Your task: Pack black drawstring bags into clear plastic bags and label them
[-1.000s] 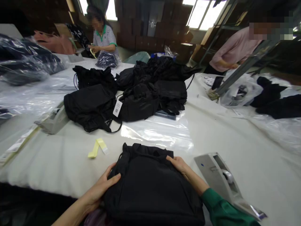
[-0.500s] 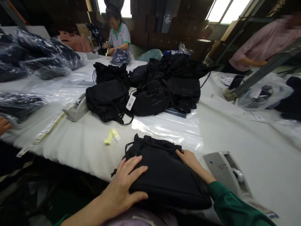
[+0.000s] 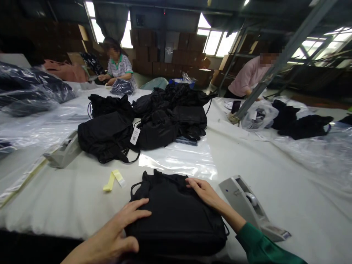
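A black drawstring bag [image 3: 178, 214] lies in front of me at the near edge of the table, its gathered mouth facing away and a cord loop at its left. My left hand [image 3: 117, 229] rests against the bag's left side, fingers spread and thumb apart. At the upper right of the bag, my right hand [image 3: 202, 189] has its fingertips together on the cloth by the mouth. Beyond lies a pile of similar black bags [image 3: 159, 124], one with a white hang tag [image 3: 135, 136]. A folded yellow strip [image 3: 111, 180] lies left of the near bag.
A grey tape dispenser [image 3: 247, 205] stands right of the bag, another dispenser [image 3: 64, 150] at left. Clear plastic sheets [image 3: 178, 157] lie before the pile. Wrapped dark goods [image 3: 33, 88] fill the left. Two people work across the table; a metal post [image 3: 275, 73] slants up at right.
My view has tilted up and turned right. The near bag now lies flatter and squarer to me. My left hand has slid from its top towards its left edge; my right hand stays near the mouth.
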`<move>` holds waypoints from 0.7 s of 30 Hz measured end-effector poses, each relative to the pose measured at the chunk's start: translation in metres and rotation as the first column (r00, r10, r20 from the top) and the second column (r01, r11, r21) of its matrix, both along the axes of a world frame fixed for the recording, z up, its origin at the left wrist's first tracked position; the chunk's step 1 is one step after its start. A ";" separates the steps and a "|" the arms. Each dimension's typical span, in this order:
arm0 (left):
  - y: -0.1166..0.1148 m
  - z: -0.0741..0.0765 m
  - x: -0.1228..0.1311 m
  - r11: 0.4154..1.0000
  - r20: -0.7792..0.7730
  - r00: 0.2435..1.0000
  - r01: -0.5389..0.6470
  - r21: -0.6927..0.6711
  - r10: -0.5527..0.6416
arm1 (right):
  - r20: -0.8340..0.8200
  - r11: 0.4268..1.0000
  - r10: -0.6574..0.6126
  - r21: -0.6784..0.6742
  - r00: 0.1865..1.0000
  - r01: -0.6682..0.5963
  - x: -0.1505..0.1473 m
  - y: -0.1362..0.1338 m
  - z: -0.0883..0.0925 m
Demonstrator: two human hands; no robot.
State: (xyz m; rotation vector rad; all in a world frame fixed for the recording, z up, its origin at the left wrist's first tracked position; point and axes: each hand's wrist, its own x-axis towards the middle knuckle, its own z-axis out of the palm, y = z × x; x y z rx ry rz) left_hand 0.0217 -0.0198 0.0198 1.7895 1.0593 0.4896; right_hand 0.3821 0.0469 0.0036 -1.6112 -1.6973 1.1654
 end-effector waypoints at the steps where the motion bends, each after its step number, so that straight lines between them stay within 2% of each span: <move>1: 0.014 0.003 -0.002 0.998 0.028 0.998 -0.059 0.019 0.059 | 0.037 0.995 -0.083 0.049 0.996 0.081 0.008 0.006 -0.006; 4: 0.074 0.007 0.006 0.937 0.070 0.952 -0.305 0.169 0.297 | 0.123 0.964 -0.240 0.150 0.963 0.221 0.029 0.033 -0.020; 5: 0.098 0.005 0.014 0.916 0.071 0.941 -0.338 0.219 0.330 | 0.137 0.954 -0.269 0.173 0.953 0.245 0.033 0.044 -0.025; 9: 0.181 -0.016 0.060 0.905 0.054 0.959 -0.281 0.319 0.279 | 0.185 0.929 -0.325 0.246 0.927 0.276 0.035 0.085 -0.047; 11: 0.214 -0.026 0.077 0.877 0.060 0.949 -0.310 0.368 0.310 | 0.207 0.924 -0.329 0.271 0.922 0.269 0.032 0.102 -0.061; 12: 0.229 -0.028 0.081 0.841 0.072 0.929 -0.359 0.405 0.362 | 0.218 0.923 -0.329 0.281 0.919 0.264 0.031 0.108 -0.067; 13: 0.245 -0.027 0.082 0.779 0.092 0.892 -0.433 0.453 0.442 | 0.230 0.922 -0.329 0.290 0.916 0.258 0.031 0.114 -0.074; 15: 0.277 -0.018 0.076 0.596 0.145 0.764 -0.594 0.540 0.629 | 0.248 0.918 -0.328 0.311 0.912 0.245 0.032 0.121 -0.085; 16: 0.295 -0.011 0.070 0.531 0.161 0.709 -0.641 0.554 0.687 | 0.255 0.916 -0.326 0.321 0.910 0.239 0.034 0.122 -0.090; 17: 0.312 -0.004 0.065 0.518 0.156 0.688 -0.657 0.547 0.708 | 0.259 0.914 -0.326 0.333 0.909 0.233 0.035 0.123 -0.095; 18: 0.328 0.003 0.060 0.559 0.135 0.709 -0.645 0.522 0.692 | 0.262 0.912 -0.324 0.344 0.909 0.226 0.037 0.124 -0.099; 20: 0.353 0.013 0.055 0.710 0.088 0.814 -0.548 0.442 0.574 | 0.259 0.902 -0.327 0.373 0.909 0.218 0.040 0.125 -0.106; 21: 0.362 0.015 0.057 0.760 0.081 0.854 -0.498 0.419 0.514 | 0.250 0.894 -0.332 0.392 0.910 0.219 0.043 0.126 -0.109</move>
